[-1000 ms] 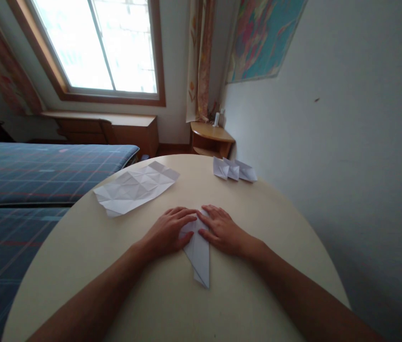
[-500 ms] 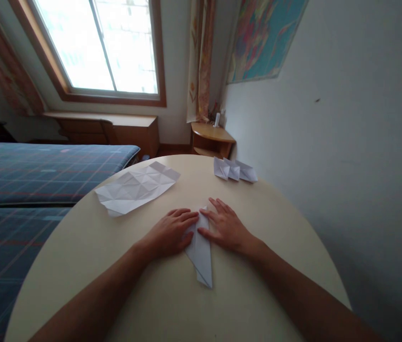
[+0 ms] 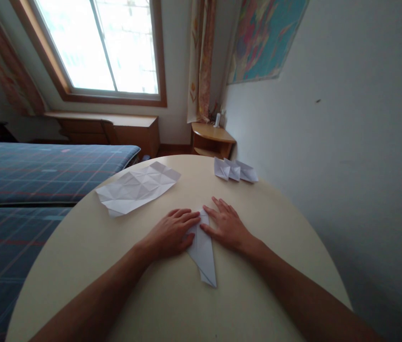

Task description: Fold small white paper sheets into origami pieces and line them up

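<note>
A white sheet of paper folded into a narrow, pointed shape (image 3: 205,254) lies flat on the round table, its tip toward me. My left hand (image 3: 174,232) rests on its left side with the fingers stretched out over the upper part. On the other side, my right hand (image 3: 227,225) has its fingers spread, with the thumb and index fingertip touching the paper's right edge. Part of the folded paper is hidden under the left fingers.
The cream round table (image 3: 144,304) carries a creased, unfolded paper sheet (image 3: 137,190) at the back left. Several small folded paper pieces (image 3: 234,170) stand in a row at the back right. A plaid bed (image 3: 44,175) adjoins the table's left; a white wall (image 3: 358,142) runs along the right.
The folded paper has shifted slightly to the right, its near tip most of all. My right hand has slid a little to the right, while the left has barely moved.
</note>
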A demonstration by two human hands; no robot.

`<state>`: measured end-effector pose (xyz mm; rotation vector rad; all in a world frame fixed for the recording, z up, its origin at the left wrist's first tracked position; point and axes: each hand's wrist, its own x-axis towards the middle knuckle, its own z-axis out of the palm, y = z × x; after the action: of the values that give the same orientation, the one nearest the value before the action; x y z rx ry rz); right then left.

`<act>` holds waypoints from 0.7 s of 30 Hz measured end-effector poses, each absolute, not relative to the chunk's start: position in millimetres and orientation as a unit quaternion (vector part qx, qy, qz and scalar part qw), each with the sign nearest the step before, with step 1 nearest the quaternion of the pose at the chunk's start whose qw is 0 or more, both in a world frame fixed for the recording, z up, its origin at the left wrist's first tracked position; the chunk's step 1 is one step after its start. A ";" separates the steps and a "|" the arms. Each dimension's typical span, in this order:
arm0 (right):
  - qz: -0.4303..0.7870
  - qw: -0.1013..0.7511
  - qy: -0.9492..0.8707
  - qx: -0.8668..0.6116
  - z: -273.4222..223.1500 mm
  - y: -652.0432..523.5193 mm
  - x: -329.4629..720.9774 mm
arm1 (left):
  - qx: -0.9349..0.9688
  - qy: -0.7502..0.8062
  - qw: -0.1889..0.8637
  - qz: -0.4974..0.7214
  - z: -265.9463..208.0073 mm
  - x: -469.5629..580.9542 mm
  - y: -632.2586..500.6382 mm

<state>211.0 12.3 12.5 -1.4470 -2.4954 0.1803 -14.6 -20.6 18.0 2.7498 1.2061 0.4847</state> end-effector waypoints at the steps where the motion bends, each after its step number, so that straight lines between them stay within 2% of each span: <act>1: 0.063 0.131 -0.857 -0.494 12.8 12.9 211.0 | 0.900 0.404 0.042 0.157 18.0 -14.6 -20.7; 9: 0.106 0.252 -0.876 -0.398 29.6 11.2 210.4 | 0.823 0.547 -0.054 0.144 18.7 -12.7 -22.2; 14: 0.142 0.218 -0.927 -0.271 36.4 8.7 215.0 | 0.748 0.646 -0.081 0.128 23.8 -9.8 -24.9; 21: 0.131 0.208 -0.922 -0.299 23.9 18.0 215.8 | 0.739 0.657 -0.058 0.136 17.7 -12.3 -21.5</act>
<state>215.8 18.0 23.9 -0.8332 -2.5664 0.3660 -12.3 -21.5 17.7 2.4128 2.1432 0.4424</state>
